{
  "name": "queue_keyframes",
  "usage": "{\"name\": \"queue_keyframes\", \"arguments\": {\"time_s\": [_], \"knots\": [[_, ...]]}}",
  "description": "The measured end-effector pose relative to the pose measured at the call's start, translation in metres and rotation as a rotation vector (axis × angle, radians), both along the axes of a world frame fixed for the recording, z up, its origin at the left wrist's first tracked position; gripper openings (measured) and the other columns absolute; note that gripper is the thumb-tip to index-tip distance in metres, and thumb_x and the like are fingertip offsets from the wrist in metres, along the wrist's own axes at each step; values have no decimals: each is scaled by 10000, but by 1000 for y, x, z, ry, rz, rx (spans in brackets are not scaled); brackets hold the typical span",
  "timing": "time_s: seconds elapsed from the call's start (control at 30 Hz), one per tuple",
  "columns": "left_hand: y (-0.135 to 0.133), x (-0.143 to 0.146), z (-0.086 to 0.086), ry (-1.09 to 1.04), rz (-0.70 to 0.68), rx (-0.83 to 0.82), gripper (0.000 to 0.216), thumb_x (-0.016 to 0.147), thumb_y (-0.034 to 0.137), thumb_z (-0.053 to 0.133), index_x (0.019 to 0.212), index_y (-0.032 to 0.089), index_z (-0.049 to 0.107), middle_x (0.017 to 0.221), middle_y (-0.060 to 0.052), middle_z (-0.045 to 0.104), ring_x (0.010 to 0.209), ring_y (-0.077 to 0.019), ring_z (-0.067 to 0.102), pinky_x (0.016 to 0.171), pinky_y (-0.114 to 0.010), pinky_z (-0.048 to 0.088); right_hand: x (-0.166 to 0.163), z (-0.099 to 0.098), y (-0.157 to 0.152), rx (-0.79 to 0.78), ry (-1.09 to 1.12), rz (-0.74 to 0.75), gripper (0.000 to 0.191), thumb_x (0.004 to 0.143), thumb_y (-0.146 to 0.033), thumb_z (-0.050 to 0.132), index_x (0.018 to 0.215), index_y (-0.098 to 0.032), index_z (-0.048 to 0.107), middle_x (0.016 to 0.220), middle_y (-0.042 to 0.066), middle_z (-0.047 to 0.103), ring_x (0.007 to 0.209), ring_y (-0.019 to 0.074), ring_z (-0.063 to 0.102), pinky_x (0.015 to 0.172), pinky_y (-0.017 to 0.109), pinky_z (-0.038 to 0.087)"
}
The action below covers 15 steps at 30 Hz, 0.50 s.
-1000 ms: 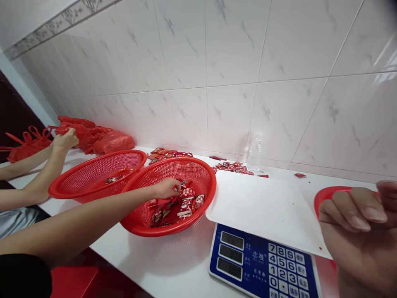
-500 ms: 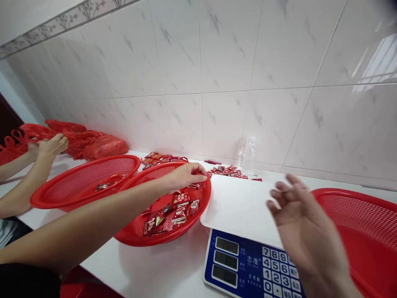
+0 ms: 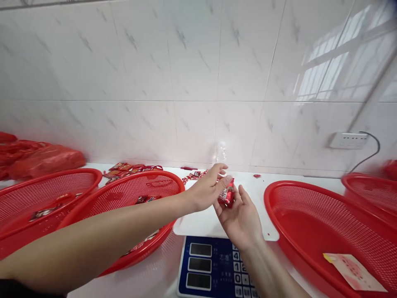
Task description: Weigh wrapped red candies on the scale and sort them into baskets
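Observation:
Above the weighing scale's white plate [image 3: 198, 225], my two hands meet around a small red wrapped candy packet [image 3: 227, 195]. From the left, my left hand [image 3: 208, 189] reaches in with its thumb pressed on the packet and fingers curled behind it. My right hand [image 3: 240, 219], palm up, cups the packet from below. Part of the packet is hidden by fingers. The scale's blue panel [image 3: 221, 265] with several displays and number keys lies beneath my right forearm. Under my left forearm stands a red mesh basket [image 3: 167, 180] holding wrapped candies.
Another red basket [image 3: 89, 176] stands further left. On the right, a red basket [image 3: 287, 186] holds a pinkish card [image 3: 353, 271]. Small red packets [image 3: 133, 169] and a clear plastic item [image 3: 221, 152] lie along the tiled wall. Red bags [image 3: 46, 159] sit far left; a power strip [image 3: 349, 140] hangs right.
The view has turned right. My left hand has come from the candy basket to over the scale. My right hand, empty before, has moved in under the red candy packet.

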State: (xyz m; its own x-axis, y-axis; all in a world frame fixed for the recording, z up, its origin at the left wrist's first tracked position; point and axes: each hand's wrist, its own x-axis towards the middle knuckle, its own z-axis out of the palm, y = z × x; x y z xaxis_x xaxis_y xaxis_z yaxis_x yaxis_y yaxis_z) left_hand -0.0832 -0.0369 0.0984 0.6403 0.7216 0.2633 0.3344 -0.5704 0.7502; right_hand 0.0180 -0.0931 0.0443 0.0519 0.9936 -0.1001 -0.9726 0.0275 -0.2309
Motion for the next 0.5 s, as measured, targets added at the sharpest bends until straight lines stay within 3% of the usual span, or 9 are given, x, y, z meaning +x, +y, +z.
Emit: {"name": "queue_keyframes", "arguments": {"time_s": [0.1, 0.2, 0.37, 0.5], "knots": [[8, -11, 5, -4, 58, 46, 467, 963, 526, 373, 1312, 217, 400, 1370, -132, 486, 1295, -248, 439, 1060, -405, 382, 16, 7, 2, -30, 49, -61, 220, 937, -318, 508, 1067, -171, 609, 1063, 77, 671, 967, 182, 664, 772, 315, 594], [21, -40, -1, 95, 122, 65, 505, 942, 539, 391, 1340, 228, 395, 1374, -114, 512, 1296, -262, 452, 1077, -432, 371, 41, 15, 1, -24, 115, -166, 252, 932, -341, 509, 1057, -143, 601, 978, 79, 678, 976, 165, 669, 678, 213, 594], [46, -110, -32, 496, 193, 4, 503, 840, 540, 526, 1233, 230, 572, 1337, -79, 586, 1234, -308, 532, 1032, -424, 437, 94, 26, -2, 80, 249, -449, 264, 901, -375, 539, 1087, -189, 561, 1084, 58, 660, 1112, 154, 631, 711, 176, 596], [64, -155, -59, 587, 246, -117, 671, 869, 560, 466, 1448, 232, 379, 1438, -86, 493, 1303, -284, 479, 1076, -407, 402, 122, 29, -6, 165, 318, -607, 506, 904, -415, 522, 1340, -205, 375, 1304, 107, 549, 1159, 155, 606, 722, 188, 605]]}}
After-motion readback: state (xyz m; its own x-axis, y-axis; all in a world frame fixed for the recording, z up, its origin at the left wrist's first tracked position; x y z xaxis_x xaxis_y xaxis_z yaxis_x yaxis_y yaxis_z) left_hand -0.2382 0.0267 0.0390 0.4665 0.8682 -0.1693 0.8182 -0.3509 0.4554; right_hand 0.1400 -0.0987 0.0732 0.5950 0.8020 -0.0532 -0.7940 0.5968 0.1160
